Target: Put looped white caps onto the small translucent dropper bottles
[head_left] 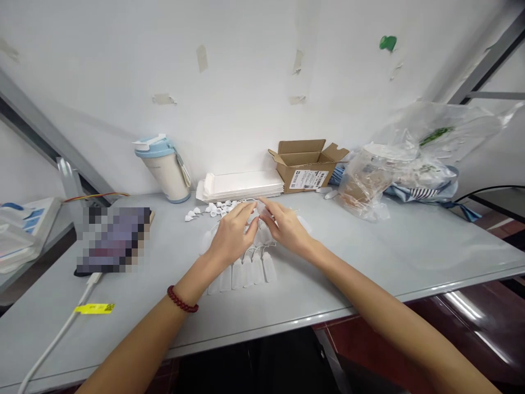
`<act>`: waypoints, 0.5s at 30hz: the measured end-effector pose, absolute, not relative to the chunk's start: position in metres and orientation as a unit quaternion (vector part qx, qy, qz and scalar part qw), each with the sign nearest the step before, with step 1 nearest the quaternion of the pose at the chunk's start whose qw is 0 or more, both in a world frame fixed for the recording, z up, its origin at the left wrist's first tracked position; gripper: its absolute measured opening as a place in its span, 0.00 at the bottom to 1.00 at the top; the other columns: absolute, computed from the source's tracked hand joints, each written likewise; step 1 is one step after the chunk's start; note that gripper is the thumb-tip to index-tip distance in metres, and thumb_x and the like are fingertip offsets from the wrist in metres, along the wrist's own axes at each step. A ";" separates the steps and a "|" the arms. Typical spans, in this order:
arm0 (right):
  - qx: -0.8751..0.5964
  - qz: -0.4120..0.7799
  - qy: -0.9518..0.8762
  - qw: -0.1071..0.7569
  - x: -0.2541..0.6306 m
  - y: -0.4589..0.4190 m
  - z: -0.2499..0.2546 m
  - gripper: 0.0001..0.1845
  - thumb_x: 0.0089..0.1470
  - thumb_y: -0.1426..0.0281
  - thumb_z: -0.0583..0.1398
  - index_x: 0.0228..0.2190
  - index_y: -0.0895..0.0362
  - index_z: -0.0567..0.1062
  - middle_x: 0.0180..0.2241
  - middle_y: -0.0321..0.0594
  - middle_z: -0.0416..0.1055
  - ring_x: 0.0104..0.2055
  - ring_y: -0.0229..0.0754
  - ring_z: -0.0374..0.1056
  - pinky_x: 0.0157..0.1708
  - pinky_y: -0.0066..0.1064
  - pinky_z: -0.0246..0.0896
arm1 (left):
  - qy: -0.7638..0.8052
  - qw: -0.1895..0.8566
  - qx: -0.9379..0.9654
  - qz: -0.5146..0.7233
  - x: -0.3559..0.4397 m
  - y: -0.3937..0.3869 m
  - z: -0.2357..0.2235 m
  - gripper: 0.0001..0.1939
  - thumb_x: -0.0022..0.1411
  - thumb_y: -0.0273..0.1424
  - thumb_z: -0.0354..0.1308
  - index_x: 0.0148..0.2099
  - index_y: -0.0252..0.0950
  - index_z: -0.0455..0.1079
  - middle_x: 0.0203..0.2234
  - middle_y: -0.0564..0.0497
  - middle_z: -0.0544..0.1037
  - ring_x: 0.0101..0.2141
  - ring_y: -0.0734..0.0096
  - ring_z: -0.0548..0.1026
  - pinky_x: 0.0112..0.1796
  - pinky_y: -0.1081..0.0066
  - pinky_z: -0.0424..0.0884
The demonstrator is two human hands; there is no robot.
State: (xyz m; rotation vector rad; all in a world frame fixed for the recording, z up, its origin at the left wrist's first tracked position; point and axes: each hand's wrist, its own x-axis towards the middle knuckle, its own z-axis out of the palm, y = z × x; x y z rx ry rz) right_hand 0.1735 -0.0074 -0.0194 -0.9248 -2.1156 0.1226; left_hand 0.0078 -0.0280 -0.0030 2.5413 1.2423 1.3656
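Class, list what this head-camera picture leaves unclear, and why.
In the head view:
Whether left hand and right hand grip anything: hands hide it.
Number of translucent pieces: hands cover some.
Device: pixelated.
Print on label: too small.
Cable: one end cut off by bottom edge.

L hand [233, 232] & R hand [287, 225] are nr btls [268, 268].

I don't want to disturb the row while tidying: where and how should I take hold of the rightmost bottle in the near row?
Probably best pinched across its wider body, coming from above and the right. The bottle lies at the row's end, with neighbours only on its left; its narrower end points away from you.
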 end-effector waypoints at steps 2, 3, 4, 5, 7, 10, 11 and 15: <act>-0.364 0.056 -0.833 0.413 0.173 -0.007 -0.020 0.19 0.60 0.71 0.50 0.53 0.58 0.62 0.38 0.48 0.72 0.35 0.43 0.69 0.34 0.35 0.66 | 0.383 -0.010 0.811 0.442 0.009 -0.028 -0.003 0.15 0.61 0.24 0.49 0.49 0.30 0.68 0.43 0.40 0.76 0.42 0.62 0.76 0.39 0.64 0.76; -0.363 0.064 -0.829 0.420 0.173 -0.007 -0.020 0.19 0.60 0.71 0.51 0.53 0.58 0.63 0.38 0.48 0.72 0.35 0.43 0.69 0.35 0.35 0.67 | 0.378 -0.015 0.811 0.446 0.009 -0.029 -0.003 0.15 0.61 0.24 0.50 0.50 0.30 0.68 0.43 0.40 0.76 0.42 0.62 0.76 0.40 0.64 0.76; -0.364 0.076 -0.824 0.428 0.173 -0.007 -0.020 0.18 0.59 0.71 0.51 0.52 0.57 0.64 0.37 0.47 0.72 0.36 0.43 0.69 0.35 0.35 0.67 | 0.374 -0.019 0.812 0.449 0.010 -0.029 -0.003 0.15 0.61 0.23 0.50 0.50 0.30 0.68 0.43 0.40 0.77 0.42 0.62 0.76 0.40 0.64 0.76; -0.365 0.091 -0.817 0.436 0.172 -0.008 -0.019 0.18 0.59 0.71 0.51 0.51 0.57 0.65 0.36 0.47 0.72 0.35 0.43 0.69 0.35 0.35 0.67 | 0.370 -0.023 0.812 0.451 0.010 -0.029 -0.003 0.15 0.61 0.23 0.50 0.50 0.30 0.69 0.43 0.40 0.77 0.42 0.62 0.76 0.41 0.64 0.76; -0.372 0.137 -0.800 0.449 0.171 -0.010 -0.017 0.17 0.58 0.70 0.52 0.50 0.57 0.67 0.33 0.44 0.72 0.34 0.42 0.69 0.34 0.35 0.68 | 0.362 -0.031 0.811 0.458 0.011 -0.030 -0.003 0.15 0.61 0.23 0.50 0.50 0.29 0.69 0.43 0.40 0.77 0.43 0.62 0.77 0.42 0.64 0.76; -0.385 0.237 -0.760 0.467 0.170 -0.013 -0.013 0.16 0.58 0.68 0.53 0.48 0.57 0.67 0.31 0.41 0.72 0.31 0.39 0.69 0.33 0.34 0.68 | 0.350 -0.036 0.811 0.468 0.012 -0.031 -0.002 0.15 0.61 0.23 0.50 0.50 0.29 0.69 0.44 0.39 0.77 0.45 0.62 0.76 0.43 0.64 0.76; -0.387 0.269 -0.744 0.473 0.170 -0.014 -0.012 0.16 0.57 0.67 0.53 0.47 0.57 0.67 0.31 0.41 0.72 0.30 0.39 0.69 0.33 0.33 0.69 | 0.347 -0.035 0.812 0.469 0.012 -0.032 -0.002 0.15 0.61 0.23 0.50 0.50 0.30 0.69 0.45 0.39 0.77 0.45 0.62 0.76 0.43 0.64 0.76; -0.381 0.387 -0.675 0.499 0.169 -0.015 -0.007 0.17 0.55 0.62 0.57 0.45 0.56 0.68 0.32 0.39 0.72 0.31 0.38 0.70 0.35 0.35 0.70 | 0.348 -0.003 0.811 0.471 0.012 -0.034 0.004 0.13 0.60 0.23 0.52 0.46 0.32 0.72 0.44 0.42 0.77 0.44 0.63 0.76 0.44 0.63 0.75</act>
